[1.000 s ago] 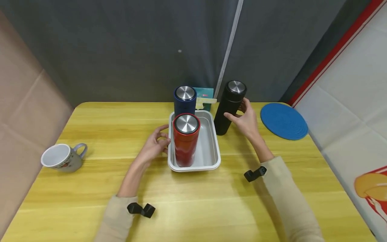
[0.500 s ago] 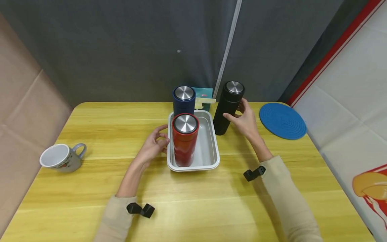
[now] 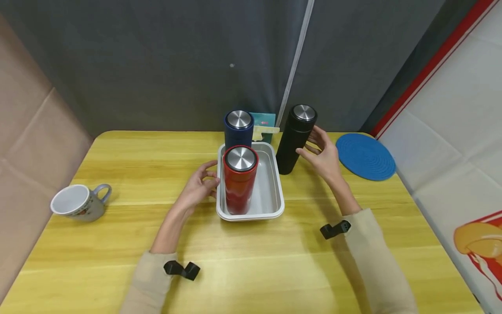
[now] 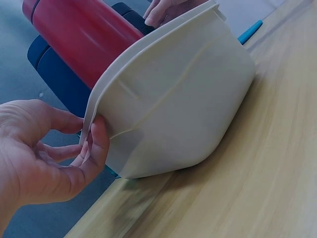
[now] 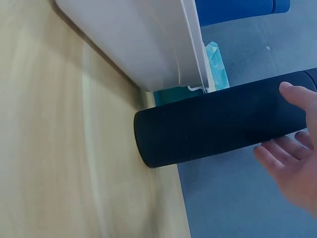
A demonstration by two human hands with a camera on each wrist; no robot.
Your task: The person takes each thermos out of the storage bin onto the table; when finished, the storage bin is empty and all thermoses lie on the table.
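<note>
Head view. The black flask (image 3: pixel 296 138) stands upright on the yellow table (image 3: pixel 117 174), right of centre in the frame, just beside the right wall of the white tray (image 3: pixel 274 192) and outside it. Its long axis is vertical, steel cap up. The right hand (image 3: pixel 323 155) lies immediately to the flask's right; the flask is therefore to the left of the palm. The fingers are spread and nearly straight, with the fingertips at or just off the flask wall; nothing is enclosed in the hand. The right hand is much the nearer of the two to the black flask. The left hand (image 3: pixel 200 187) sits at the left wall of the tray, fingers loosely curved. A red flask (image 3: pixel 240 181) stands inside the tray at its near end; a blue flask (image 3: pixel 238 128) stands at its far end. A blue mat (image 3: pixel 366 156) lies to the right, a mug (image 3: pixel 76 203) at the lower left.

Left wrist view. The left hand (image 4: pixel 47 153) pinches the tray (image 4: pixel 178 109) rim between thumb and fingertip, at the left of the frame.

Right wrist view. The black flask (image 5: pixel 218 119) crosses the centre of the frame. The right hand (image 5: pixel 297 163) is at the right edge, open, with one fingertip at the flask wall and the other fingers clear of it.
</note>
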